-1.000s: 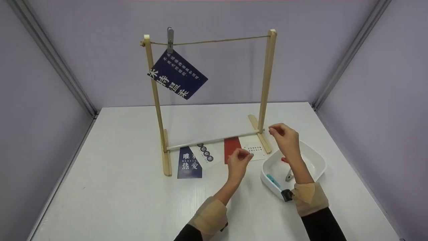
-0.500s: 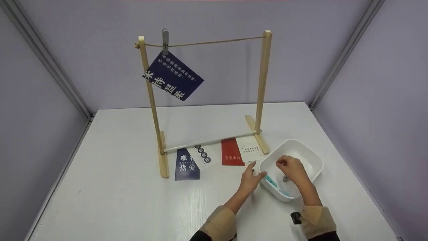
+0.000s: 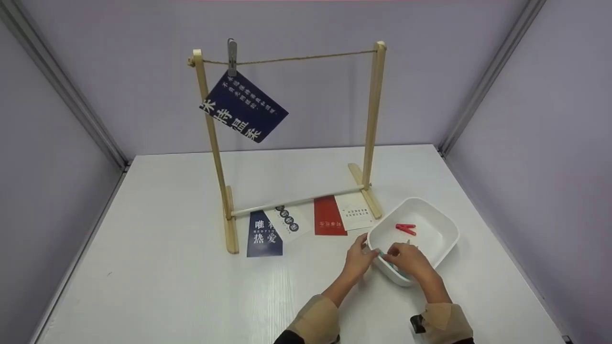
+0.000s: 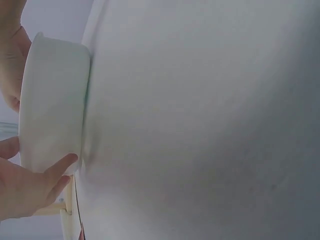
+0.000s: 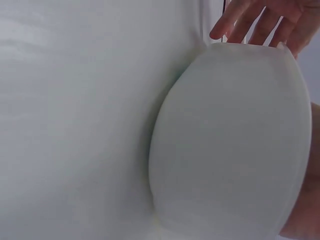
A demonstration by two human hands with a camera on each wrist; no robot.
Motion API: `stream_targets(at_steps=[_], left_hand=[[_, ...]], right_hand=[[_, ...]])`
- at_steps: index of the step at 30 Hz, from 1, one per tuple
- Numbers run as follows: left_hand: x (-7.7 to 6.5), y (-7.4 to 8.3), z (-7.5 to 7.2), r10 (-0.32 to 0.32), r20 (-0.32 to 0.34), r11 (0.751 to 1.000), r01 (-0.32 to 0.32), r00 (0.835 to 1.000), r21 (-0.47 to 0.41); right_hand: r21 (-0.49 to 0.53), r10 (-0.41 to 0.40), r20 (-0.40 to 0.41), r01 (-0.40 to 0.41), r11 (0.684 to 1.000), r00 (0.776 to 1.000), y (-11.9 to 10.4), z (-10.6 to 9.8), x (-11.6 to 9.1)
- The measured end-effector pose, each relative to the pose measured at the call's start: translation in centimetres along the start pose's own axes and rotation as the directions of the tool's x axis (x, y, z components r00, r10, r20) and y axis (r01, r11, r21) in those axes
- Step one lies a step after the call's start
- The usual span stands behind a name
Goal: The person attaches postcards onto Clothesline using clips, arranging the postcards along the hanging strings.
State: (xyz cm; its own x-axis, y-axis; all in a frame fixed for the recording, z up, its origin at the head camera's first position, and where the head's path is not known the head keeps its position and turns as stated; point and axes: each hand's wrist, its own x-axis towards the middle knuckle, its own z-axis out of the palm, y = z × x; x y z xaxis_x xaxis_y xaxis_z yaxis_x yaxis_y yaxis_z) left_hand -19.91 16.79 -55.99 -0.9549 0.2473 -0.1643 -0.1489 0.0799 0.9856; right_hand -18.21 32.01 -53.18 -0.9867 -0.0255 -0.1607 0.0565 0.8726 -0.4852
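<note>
In the head view, my left hand [image 3: 358, 258] holds the left rim of a white basin [image 3: 447, 239], fingers along the outer wall and thumb at the rim. My right hand [image 3: 410, 260] is inside the basin, its curled fingertips pinching a teal clothespin [image 3: 381, 252] near the left wall; the fingers cover part of it. A red clothespin [image 3: 405, 229] lies farther back in the basin. Only tips of a grey clothespin [image 3: 408, 242] show behind the right hand. The left wrist view shows the left fingers [image 4: 62, 166] against the basin's side.
A wooden rack [image 3: 374, 114] stands behind, with a cord [image 3: 306, 58] across its top. A grey clothespin [image 3: 232, 57] holds a dark blue card [image 3: 246, 107] on the cord. Beneath the rack lie a blue card [image 3: 264, 236], white cards [image 3: 354, 212] and a red card [image 3: 330, 217].
Both hands have come to the basin: the left from near the cards to its rim, the right from beside the rack's right post down into it, then left to the teal clothespin.
</note>
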Motion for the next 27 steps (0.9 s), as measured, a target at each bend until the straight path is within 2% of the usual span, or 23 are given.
stream_targets(at_steps=[6, 15, 20, 23, 27], left_hand=[[-0.11, -0.16, 0.16, 0.01, -0.007, 0.999, -0.01, 1.0, -0.033], [-0.14, -0.39, 0.12, 0.014, -0.015, 1.0, -0.015, 1.0, -0.025], [-0.14, -0.32, 0.13, 0.008, -0.024, 1.0, -0.009, 1.0, -0.013], [-0.25, -0.31, 0.14, 0.017, -0.031, 1.0, -0.017, 0.999, -0.012], [-0.43, -0.38, 0.21, 0.037, -0.027, 0.999, -0.038, 0.999, -0.023]], right_hand=[[-0.027, 0.019, 0.013, -0.018, 0.999, 1.0, 0.3, 0.53, -0.1], [-0.1, -0.013, -0.008, 0.013, 0.995, 1.0, 0.4, 0.74, 0.0], [-0.1, -0.005, -0.017, 0.003, 0.995, 1.0, 0.63, 0.85, 0.04], [-0.087, -0.005, -0.045, 0.001, 0.996, 0.999, 0.77, 0.91, -0.1], [-0.038, 0.008, -0.129, -0.013, 0.999, 0.992, 0.9, 0.91, -0.29]])
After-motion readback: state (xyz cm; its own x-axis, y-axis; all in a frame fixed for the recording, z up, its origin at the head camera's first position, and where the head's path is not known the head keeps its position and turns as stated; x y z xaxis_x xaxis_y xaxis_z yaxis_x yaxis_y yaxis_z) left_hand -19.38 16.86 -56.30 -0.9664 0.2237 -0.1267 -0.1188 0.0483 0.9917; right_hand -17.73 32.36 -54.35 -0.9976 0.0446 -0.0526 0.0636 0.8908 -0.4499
